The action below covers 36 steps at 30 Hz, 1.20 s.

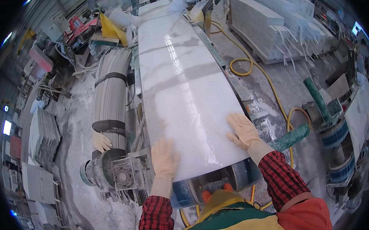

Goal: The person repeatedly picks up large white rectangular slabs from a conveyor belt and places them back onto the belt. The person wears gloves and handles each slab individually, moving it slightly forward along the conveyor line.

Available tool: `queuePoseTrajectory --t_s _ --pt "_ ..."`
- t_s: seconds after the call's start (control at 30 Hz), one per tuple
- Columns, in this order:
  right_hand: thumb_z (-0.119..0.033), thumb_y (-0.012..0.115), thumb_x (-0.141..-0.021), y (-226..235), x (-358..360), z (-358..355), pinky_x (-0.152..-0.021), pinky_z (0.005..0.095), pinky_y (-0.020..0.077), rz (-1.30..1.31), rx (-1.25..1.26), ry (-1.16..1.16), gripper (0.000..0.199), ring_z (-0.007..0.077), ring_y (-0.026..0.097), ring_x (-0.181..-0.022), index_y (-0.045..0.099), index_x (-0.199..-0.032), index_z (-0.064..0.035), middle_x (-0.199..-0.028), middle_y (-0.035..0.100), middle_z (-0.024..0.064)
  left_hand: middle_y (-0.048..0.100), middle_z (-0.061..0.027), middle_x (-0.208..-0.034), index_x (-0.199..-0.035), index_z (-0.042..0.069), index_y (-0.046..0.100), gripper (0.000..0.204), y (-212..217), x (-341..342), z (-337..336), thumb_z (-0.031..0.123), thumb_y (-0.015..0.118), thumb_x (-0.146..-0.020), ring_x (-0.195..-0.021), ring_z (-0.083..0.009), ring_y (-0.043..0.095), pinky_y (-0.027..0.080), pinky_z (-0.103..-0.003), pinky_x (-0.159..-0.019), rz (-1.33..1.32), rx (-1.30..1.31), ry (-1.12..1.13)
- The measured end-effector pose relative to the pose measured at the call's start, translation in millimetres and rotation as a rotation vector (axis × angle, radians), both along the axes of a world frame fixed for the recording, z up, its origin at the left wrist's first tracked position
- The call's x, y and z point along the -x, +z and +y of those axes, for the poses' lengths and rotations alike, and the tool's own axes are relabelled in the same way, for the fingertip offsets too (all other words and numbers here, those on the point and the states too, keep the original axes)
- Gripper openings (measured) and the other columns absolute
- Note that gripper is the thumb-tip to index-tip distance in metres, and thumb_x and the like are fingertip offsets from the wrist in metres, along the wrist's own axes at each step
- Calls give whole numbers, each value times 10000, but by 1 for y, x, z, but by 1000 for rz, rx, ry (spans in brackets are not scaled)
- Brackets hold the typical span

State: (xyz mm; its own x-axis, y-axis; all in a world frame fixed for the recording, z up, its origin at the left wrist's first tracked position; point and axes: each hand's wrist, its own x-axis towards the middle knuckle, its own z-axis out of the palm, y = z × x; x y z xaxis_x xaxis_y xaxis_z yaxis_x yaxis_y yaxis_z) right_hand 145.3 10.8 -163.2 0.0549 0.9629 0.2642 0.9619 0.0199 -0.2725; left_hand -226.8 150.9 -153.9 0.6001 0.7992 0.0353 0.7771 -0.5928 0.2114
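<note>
A long polished white stone slab [188, 110] with grey veins stretches away from me. My left hand [165, 158], in a cream rubber glove, lies along its near left edge with fingers extended. On the near right edge rests my right hand [242, 131] in a matching glove, its fingers spread flat. Neither hand wraps around anything; the palms are hidden. Under the slab's near end shows a blue roller [183, 195]. A loose cream glove [101, 141] lies by the strapped bundle to the left.
Left of the slab stand a motor [100, 170] and a bundle of thin strips [113, 88] held by dark straps. A yellow hose [272, 83] loops over the floor at right. A green pipe [291, 138] juts out near my right forearm. Stacked stone blocks [260, 35] sit far right.
</note>
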Motion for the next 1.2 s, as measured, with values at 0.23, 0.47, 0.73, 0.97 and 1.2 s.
queuePoseTrajectory --t_s 0.23,0.47,0.73,0.97,1.2 --pt "-485 626 -1036 -9 -1 7 -1339 526 248 -72 72 -90 763 441 361 -1592 479 -1620 -17 -1691 447 252 460 -236 -1671 -1606 172 529 652 -14 5 -3 408 659 -1012 -1541 -490 395 261 -583 -1300 -121 -116 -6" --pt "-455 638 -1016 -8 6 15 -1334 510 264 -47 40 -87 744 429 394 -1568 494 -1598 -16 -1664 477 240 483 -227 -1670 -1602 186 548 633 -25 17 -5 409 661 -1020 -1536 -481 416 267 -583 -1298 -115 -151 8" --pt "-394 635 -1012 -10 5 8 -1322 513 286 -31 -14 -104 665 418 422 -1541 533 -1559 -30 -1634 509 224 499 -224 -1661 -1586 174 568 585 -30 17 -7 365 646 -1039 -1531 -472 430 278 -581 -1293 -139 -187 -12" --pt "-383 636 -1007 -2 7 2 -1315 520 297 -3 -28 -80 645 422 429 -1533 549 -1539 -29 -1618 519 227 498 -224 -1662 -1599 171 547 583 -30 20 -14 354 628 -1052 -1539 -468 426 279 -582 -1294 -139 -176 -3" --pt "-387 642 -993 -6 9 0 -1306 524 306 -14 -39 -88 648 426 441 -1512 552 -1523 -24 -1591 536 229 495 -229 -1663 -1595 157 541 580 -26 20 -19 356 616 -1056 -1539 -466 432 271 -585 -1304 -130 -147 6"
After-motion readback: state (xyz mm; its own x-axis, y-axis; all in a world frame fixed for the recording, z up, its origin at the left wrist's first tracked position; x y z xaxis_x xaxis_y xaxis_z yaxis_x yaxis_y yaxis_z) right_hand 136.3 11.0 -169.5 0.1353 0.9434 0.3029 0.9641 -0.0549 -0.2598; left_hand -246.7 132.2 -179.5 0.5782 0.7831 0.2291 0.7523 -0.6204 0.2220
